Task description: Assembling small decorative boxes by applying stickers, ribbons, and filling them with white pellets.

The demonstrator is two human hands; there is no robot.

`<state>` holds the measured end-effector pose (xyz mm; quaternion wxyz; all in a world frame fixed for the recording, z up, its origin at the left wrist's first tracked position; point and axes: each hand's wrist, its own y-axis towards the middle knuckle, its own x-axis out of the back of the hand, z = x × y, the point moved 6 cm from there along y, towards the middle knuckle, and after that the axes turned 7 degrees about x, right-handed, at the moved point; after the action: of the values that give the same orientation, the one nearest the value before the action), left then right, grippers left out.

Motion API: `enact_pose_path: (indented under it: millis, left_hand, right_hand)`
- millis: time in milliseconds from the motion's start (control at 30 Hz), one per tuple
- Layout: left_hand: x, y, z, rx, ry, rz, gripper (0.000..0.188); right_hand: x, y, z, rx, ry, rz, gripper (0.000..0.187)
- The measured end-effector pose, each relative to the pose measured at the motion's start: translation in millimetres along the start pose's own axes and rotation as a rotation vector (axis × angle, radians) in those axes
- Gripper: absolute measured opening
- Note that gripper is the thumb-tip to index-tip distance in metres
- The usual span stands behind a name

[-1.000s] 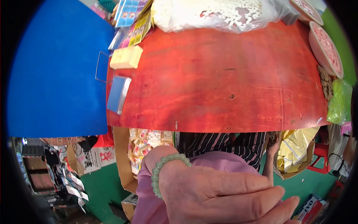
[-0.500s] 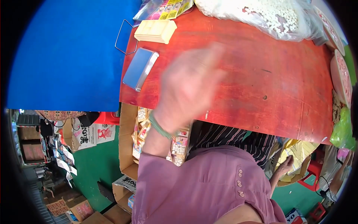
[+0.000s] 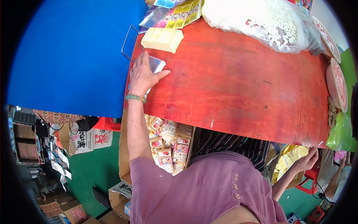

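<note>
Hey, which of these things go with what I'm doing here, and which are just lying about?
Probably in use:
clear plastic stack, under your left hand
cream plastic stack
printed card sheets
bag of white pieces
packs in the carton, showing similar white pieces

Apparently just lying about:
green plastic bag
red stool
</note>
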<state>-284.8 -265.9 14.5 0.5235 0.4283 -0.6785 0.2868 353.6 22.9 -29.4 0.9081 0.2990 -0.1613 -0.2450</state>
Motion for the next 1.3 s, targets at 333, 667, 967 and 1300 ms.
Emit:
enact_pose_path:
  millis: [333, 667, 967, 1300]
  left_hand:
    - [-5.5, 82.7, -11.8, 0.117, -0.111, 0.007, 0.133]
    - [-61.1, 35.8, -111.5, -0.279, -0.123, 0.095, 0.095]
    - [-58.5, -53.6, -175.1, -0.574, -0.258, -0.037, 0.062]
    - [-43.2, -151.6, -201.7, -0.648, -0.591, 0.426, 0.062]
  right_hand:
    - [-109.2, -56.0, 75.1, 0.064, 0.413, 0.484, 0.007]
    - [-122.7, -61.7, 115.2, 0.098, 0.254, 0.755, 0.003]
    - [-209.8, -55.1, 202.4, 0.544, 0.294, 1.098, 0.021]
    - [-227.4, -92.7, 182.4, 0.619, 0.207, 1.298, 0.044]
